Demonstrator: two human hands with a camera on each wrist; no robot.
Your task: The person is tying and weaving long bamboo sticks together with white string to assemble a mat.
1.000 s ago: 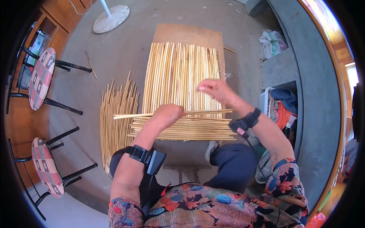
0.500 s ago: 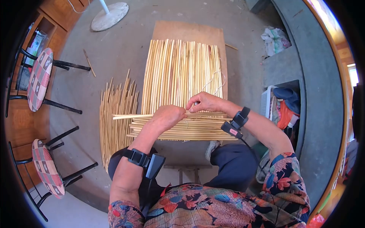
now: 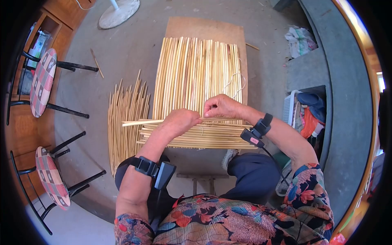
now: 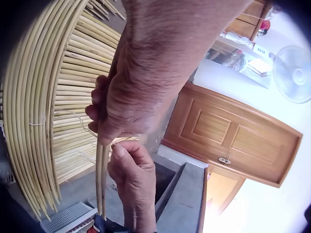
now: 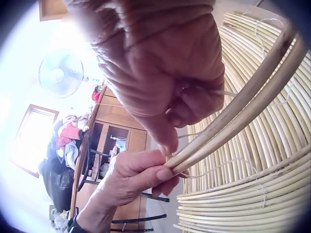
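My left hand grips a pair of slim, pale peeled sticks that lie crosswise over the work. Close beside it, my right hand has its fingers curled round a thin white string. In the right wrist view, its thumb tip is right at the sticks by the left thumb. Beneath both hands, a row of parallel sticks covers a brown board. Nearer the body, more sticks run crosswise, joined by string. A loose string loop hangs over the row's right side.
A heap of loose sticks lies on the floor at left. Two chairs with checked seats stand farther left. At right, a basket of cloth sits in a grey ledge's recess. A round white base stands at the back.
My right hand has come down and left from its raised position to the sticks beside my left hand. The left hand keeps its grip. The string loop at right now shows more fully.
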